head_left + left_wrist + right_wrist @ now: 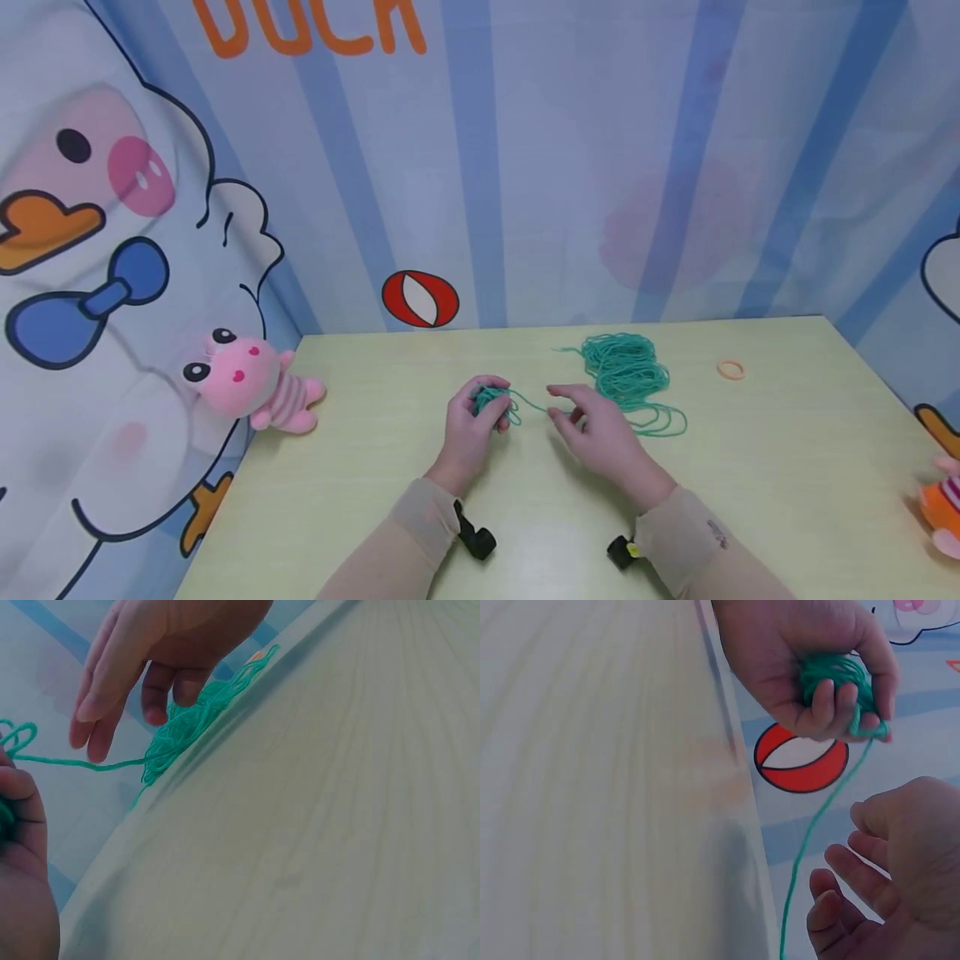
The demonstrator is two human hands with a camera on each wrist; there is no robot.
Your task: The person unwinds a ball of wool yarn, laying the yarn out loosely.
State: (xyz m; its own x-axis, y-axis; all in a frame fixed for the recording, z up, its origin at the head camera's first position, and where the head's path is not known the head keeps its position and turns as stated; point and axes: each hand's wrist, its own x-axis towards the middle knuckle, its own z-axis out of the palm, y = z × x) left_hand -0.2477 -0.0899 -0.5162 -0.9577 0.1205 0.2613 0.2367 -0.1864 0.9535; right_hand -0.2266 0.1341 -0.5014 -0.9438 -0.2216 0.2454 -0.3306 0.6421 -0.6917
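Note:
A small wound bundle of green yarn [831,675] sits in my left hand [467,433], its fingers and thumb curled round it. One strand of yarn [806,844] runs from this bundle toward a larger loose heap of green yarn [624,365] on the table. My right hand [603,437] is just in front of the heap, beside the strand. Its fingers are loosely bent and apart, with no yarn gripped between them in the right wrist view. The part of the bundle inside the left palm is hidden.
A peach-coloured ring [731,370] lies right of the heap on the pale wooden table [787,467]. A pink plush toy [255,379] is at the table's left edge, and an orange and pink toy [947,504] at the far right. A printed cloth [555,167] hangs behind.

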